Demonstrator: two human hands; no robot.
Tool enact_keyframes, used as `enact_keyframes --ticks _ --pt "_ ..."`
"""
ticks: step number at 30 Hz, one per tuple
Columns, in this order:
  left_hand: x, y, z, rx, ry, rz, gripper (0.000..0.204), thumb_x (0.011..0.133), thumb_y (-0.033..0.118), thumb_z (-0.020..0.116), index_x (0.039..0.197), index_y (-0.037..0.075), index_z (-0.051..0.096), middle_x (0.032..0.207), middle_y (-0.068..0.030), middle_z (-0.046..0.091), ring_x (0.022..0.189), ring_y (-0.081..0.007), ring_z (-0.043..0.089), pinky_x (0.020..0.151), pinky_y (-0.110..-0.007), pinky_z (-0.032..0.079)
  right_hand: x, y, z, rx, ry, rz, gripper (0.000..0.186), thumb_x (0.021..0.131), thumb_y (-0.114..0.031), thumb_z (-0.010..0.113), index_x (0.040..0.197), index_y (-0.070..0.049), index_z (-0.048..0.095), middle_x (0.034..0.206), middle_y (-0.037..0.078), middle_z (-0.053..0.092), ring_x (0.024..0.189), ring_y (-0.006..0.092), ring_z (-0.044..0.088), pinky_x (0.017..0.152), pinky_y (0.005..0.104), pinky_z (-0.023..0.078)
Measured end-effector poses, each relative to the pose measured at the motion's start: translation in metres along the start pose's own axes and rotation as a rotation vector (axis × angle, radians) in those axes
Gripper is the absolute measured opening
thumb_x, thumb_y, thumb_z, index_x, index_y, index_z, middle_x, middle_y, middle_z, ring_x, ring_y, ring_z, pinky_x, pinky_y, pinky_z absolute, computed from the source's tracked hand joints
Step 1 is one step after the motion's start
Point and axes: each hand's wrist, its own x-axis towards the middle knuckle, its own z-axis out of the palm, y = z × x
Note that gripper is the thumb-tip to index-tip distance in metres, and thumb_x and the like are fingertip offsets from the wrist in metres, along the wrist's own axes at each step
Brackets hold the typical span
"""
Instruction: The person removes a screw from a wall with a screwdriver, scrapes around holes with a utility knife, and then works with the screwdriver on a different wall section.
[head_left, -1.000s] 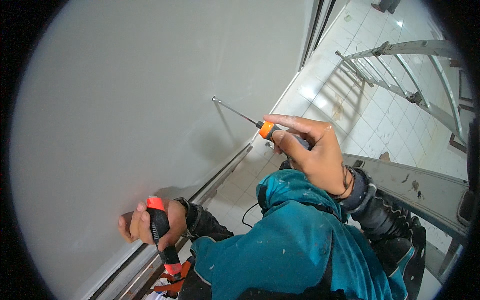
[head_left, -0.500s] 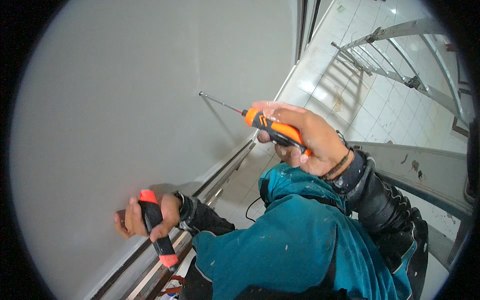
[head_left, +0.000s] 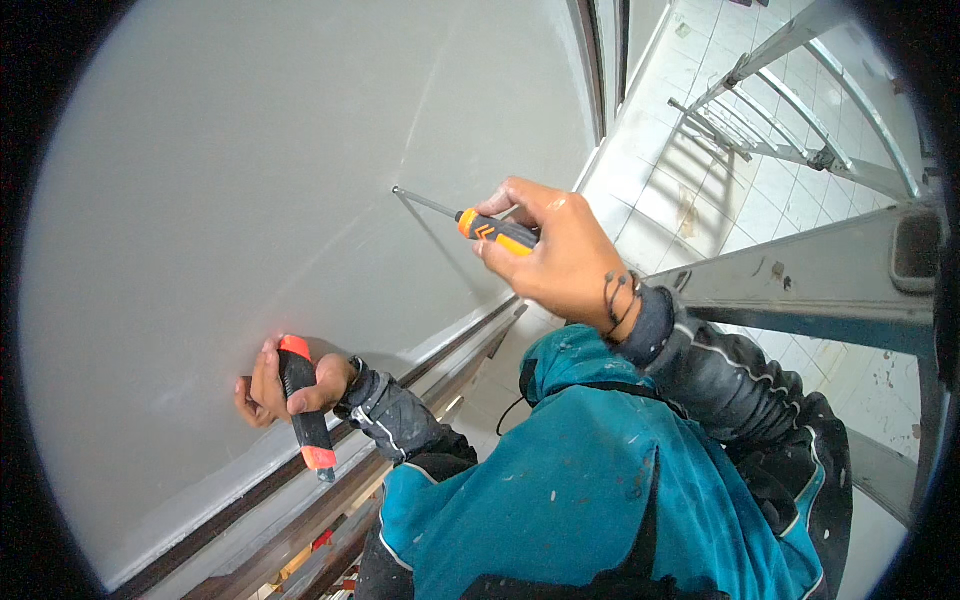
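My right hand grips an orange and grey screwdriver. Its thin metal shaft points left, and the tip touches the grey wall panel at about mid height. My left hand is pressed against the same panel lower down, closed around a second tool with a black handle and orange ends that hangs downward. Both arms wear dark sleeves, and a teal paint-flecked garment fills the lower middle.
A metal rail or frame runs diagonally along the panel's lower edge. An aluminium ladder stands at the right, above a white tiled floor far below. A dark vertical frame borders the panel at the top.
My right hand and the screwdriver have shifted slightly left and up along the wall. My left hand keeps pressing the panel with its tool, almost unmoved.
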Motion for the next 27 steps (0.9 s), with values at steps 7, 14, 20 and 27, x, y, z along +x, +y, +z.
enact_keyframes --ticks 7,14,20,27 --pt "-0.004 -0.001 0.006 -0.07 0.084 0.056 0.055 0.101 0.04 0.024 0.073 0.009 0.06 0.058 -0.0058 0.056 0.085 -0.0238 0.05 0.089 -0.042 0.04 -0.001 0.006 -0.01 0.665 -0.129 0.56 0.027 0.085 -0.019 0.069 0.102 0.0 0.061 0.073 0.007 0.065 0.046 0.0094 0.048 0.041 0.0216 0.038" --pt "-0.003 -0.006 0.0 -0.071 0.139 0.116 0.057 0.101 0.04 0.021 0.076 0.008 0.061 0.058 -0.0057 0.056 0.085 -0.0262 0.051 0.087 -0.044 0.041 0.001 0.022 -0.01 1.199 -0.281 0.816 0.03 0.088 -0.017 0.065 0.111 -0.001 0.054 0.086 0.008 0.06 0.049 0.0068 0.049 0.032 0.0161 0.035" --pt "-0.004 -0.007 -0.005 0.009 0.028 0.022 0.057 0.101 0.039 0.023 0.075 0.007 0.063 0.061 -0.0058 0.06 0.097 -0.028 0.05 0.086 -0.044 0.042 0.006 0.002 -0.007 0.711 -0.203 0.611 0.036 0.078 -0.015 0.068 0.109 0.0 0.055 0.081 0.005 0.06 0.054 0.0093 0.055 0.037 0.0218 0.039" --pt "-0.004 -0.007 0.006 -0.039 0.13 0.061 0.056 0.101 0.038 0.025 0.073 0.008 0.063 0.062 -0.0072 0.06 0.091 -0.0265 0.052 0.084 -0.043 0.043 -0.018 0.002 0.014 -0.629 0.012 -0.317 0.041 0.082 -0.009 0.064 0.122 -0.012 0.06 0.086 0.012 0.063 0.065 0.0238 0.064 0.05 0.0344 0.05"
